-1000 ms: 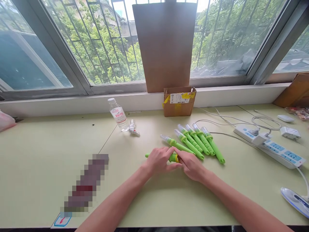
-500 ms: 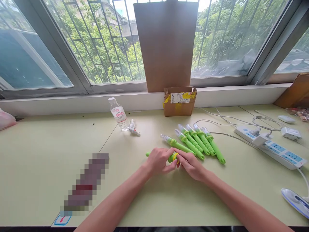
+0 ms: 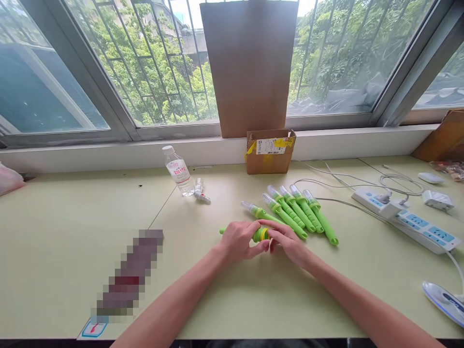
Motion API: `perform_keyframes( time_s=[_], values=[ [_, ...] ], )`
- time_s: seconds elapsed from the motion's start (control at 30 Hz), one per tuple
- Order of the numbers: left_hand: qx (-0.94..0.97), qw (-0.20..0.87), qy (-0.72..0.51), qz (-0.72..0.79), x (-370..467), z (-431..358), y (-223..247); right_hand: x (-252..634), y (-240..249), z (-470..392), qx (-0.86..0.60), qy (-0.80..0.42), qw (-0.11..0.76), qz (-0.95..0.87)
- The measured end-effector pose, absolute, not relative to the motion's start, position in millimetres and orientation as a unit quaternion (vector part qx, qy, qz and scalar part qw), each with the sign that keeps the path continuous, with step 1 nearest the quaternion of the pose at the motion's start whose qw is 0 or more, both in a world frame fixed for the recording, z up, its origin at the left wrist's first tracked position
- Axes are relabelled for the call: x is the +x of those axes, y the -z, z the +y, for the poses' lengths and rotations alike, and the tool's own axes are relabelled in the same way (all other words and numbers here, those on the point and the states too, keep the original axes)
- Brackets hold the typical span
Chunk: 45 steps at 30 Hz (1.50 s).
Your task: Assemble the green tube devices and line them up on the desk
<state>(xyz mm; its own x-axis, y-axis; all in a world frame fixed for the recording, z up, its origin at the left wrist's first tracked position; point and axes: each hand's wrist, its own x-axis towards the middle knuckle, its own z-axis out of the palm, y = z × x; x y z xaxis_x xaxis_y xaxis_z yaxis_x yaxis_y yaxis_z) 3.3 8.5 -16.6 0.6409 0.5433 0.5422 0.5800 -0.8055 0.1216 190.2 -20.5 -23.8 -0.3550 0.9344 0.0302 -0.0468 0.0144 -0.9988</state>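
Observation:
A green plastic stick (image 3: pixel 258 235) with a yellow ring lies sideways in front of me, its left tip poking out past my knuckles. My left hand (image 3: pixel 237 239) is wrapped around its shaft. At the yellow-ringed end, the bent fingers of my right hand (image 3: pixel 286 240) close on the stick; what lies under those fingers is hidden. Just beyond my hands several like sticks with clear tips lie side by side. The nearest green stick (image 3: pixel 266 216) partly passes behind my right hand, and the rightmost green stick (image 3: pixel 326 224) lies apart from it.
A water bottle (image 3: pixel 179 171) stands at the back left beside small clear pieces (image 3: pixel 200 189). Behind the sticks is a small cardboard box (image 3: pixel 268 162). A power strip (image 3: pixel 406 220) with cables lies to the right, and a white device (image 3: pixel 444 302) at the near right.
My right hand's fingers have shifted slightly right along the stick's end, and more of the yellow ring shows. My left hand keeps its grip in nearly the same place.

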Motion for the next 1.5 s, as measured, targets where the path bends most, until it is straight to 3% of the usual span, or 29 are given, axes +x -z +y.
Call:
perform_keyframes(
  time_s=[0.57,0.83,1.13,1.5],
  values=[
    [-0.890,0.055,0.368,-0.266,3.1,10.8,24.4,188.9,27.2,-20.3,-0.376,-0.644,0.393,-0.537],
    [-0.865,-0.044,0.378,-0.326,8.3,6.1,26.6,192.7,20.5,-19.6,-0.363,-0.695,0.387,-0.485],
    [-0.862,-0.072,0.352,-0.358,12.8,0.4,22.7,194.3,12.9,-23.7,-0.365,-0.779,0.364,-0.358],
    [-0.853,-0.154,0.330,-0.375,11.6,2.2,13.4,195.8,12.4,-20.1,-0.303,-0.809,0.383,-0.327]
  ],
)
